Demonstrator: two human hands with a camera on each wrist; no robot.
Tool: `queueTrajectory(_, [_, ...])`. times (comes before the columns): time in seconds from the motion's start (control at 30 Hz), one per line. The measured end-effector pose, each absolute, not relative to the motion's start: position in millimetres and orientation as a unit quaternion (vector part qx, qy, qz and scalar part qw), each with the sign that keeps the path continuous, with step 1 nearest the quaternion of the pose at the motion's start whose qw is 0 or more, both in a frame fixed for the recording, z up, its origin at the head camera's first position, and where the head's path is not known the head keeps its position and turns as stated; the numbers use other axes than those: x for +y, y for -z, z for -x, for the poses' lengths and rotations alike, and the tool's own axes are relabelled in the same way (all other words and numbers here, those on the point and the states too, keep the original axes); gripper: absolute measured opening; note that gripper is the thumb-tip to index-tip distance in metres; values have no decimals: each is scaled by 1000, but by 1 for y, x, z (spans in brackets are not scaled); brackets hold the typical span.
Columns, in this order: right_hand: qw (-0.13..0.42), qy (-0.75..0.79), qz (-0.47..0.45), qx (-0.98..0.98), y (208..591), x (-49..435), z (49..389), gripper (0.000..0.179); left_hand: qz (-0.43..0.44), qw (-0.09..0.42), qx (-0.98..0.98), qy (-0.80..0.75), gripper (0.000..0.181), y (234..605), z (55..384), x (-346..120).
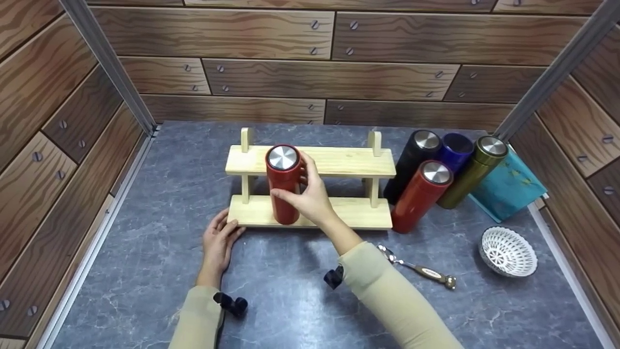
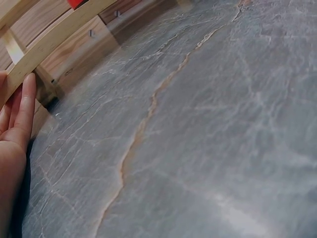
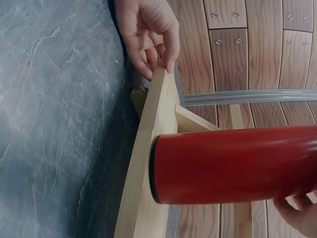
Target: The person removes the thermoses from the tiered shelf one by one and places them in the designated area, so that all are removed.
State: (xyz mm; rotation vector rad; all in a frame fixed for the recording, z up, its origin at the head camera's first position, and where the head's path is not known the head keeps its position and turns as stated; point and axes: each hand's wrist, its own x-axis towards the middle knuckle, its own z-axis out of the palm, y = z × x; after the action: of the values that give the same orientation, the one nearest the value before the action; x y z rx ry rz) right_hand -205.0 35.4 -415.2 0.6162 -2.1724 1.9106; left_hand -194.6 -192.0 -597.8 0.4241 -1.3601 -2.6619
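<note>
In the head view, my right hand point(image 1: 314, 198) grips a red thermos point(image 1: 286, 182) with a silver lid, thumb on one side and fingers on the other. The thermos stands upright, its base right at the lower board of a two-tier wooden rack point(image 1: 348, 162); the right wrist view has the dark rim of the base point(image 3: 153, 169) against that board point(image 3: 151, 148). At the rack's left end, my left hand point(image 1: 218, 245) pinches the corner of the lower board, thumb on top and fingers beneath. Those fingers point(image 2: 25, 109) also show under the board in the left wrist view.
Right of the rack stand another red thermos point(image 1: 419, 201), a black one point(image 1: 409, 165), a blue one point(image 1: 454, 150) and an olive one point(image 1: 472, 169). A teal packet point(image 1: 508, 184) lies behind them. Nearer are a spoon with a brown handle point(image 1: 428, 274) and a white openwork basket point(image 1: 508, 252).
</note>
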Motion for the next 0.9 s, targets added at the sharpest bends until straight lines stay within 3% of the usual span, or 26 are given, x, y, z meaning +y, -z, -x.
queueTrajectory(0.9, [133,-631,-205,-736,405,82,181,77,-144,61,-454,877,49,598,195,-192])
